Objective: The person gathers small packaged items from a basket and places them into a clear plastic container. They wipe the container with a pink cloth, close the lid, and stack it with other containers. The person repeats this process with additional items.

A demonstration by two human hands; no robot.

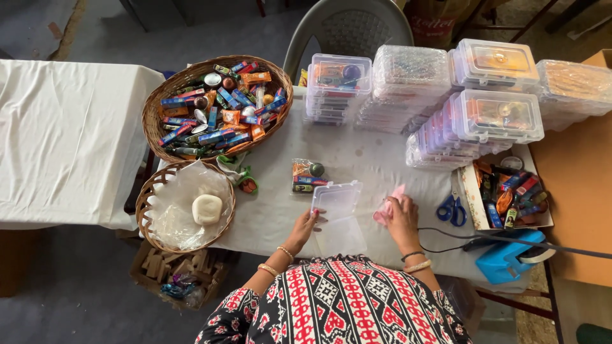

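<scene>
Left hand rests open-fingered on an open clear plastic box on the bench — right hand grips a pink cloth.

Up top left, a big wicker basket brims with small colourful packets. Just below it a smaller basket, lined with clear plastic, cradles one white soap bar. Stacks of filled clear boxes crowd the far edge of the white-clothed desk. Blue-handled scissors lie beside a cardboard tray of packets, and a blue tape dispenser sits at the corner. A grey chair waits behind.
</scene>
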